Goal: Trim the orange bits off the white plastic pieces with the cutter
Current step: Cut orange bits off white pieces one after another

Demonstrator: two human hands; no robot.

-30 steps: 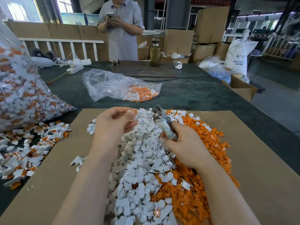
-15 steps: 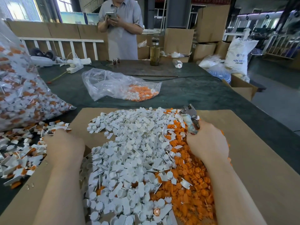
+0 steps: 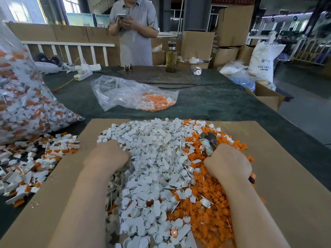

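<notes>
On the table [image 3: 206, 104], a sheet of brown cardboard [image 3: 286, 176] carries a big heap of white plastic pieces [image 3: 152, 158], with a heap of cut-off orange bits [image 3: 206, 212] touching it along its right side. The left hand [image 3: 107, 154] rests at the left edge of the white heap, fingers curled down into the pieces; whether its grip holds a piece I cannot tell. The right hand [image 3: 228, 161] sits over the orange heap, its grip clamped on the handles of the cutter [image 3: 208, 140], whose metal head points away from the person. Left of the cardboard lie loose untrimmed pieces [image 3: 26, 161], white with orange still on, below a large clear bag [image 3: 21, 104] full of the same. A smaller clear bag [image 3: 132, 94] lies further back on the table. Beyond the table stands a person [image 3: 134, 33] holding a phone [image 3: 122, 17] in both hands.
</notes>
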